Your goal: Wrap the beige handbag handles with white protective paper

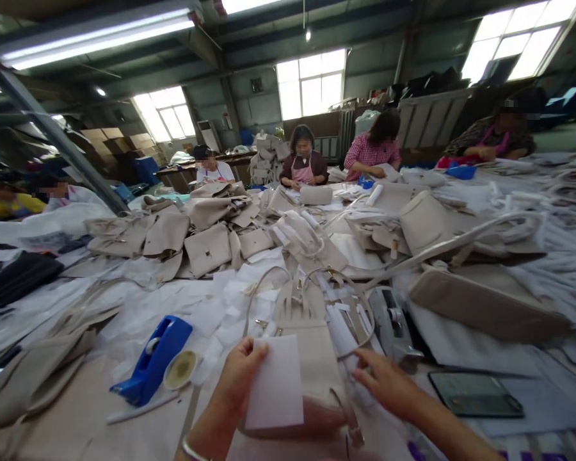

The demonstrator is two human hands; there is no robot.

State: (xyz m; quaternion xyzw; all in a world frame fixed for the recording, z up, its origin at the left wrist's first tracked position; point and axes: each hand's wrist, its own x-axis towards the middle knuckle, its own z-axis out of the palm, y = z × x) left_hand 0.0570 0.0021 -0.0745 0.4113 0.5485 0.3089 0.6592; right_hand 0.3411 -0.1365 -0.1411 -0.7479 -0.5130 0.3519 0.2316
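My left hand (236, 378) pinches a white paper sheet (276, 384) by its upper left corner and holds it over the front of a beige handbag (317, 358) lying before me. My right hand (386, 382) rests on the bag's right side, its fingers curled at the thin handle (345, 301) and the white wrapping there. The bag's two loop handles arch away from me over the table.
A blue tape dispenser (151, 358) and a small round lid (180, 369) lie to the left. A grey metal tool (392, 326) and a dark tablet (475, 394) lie to the right. Piles of beige bags (206, 243) cover the table (81, 410). Several people work at the far side.
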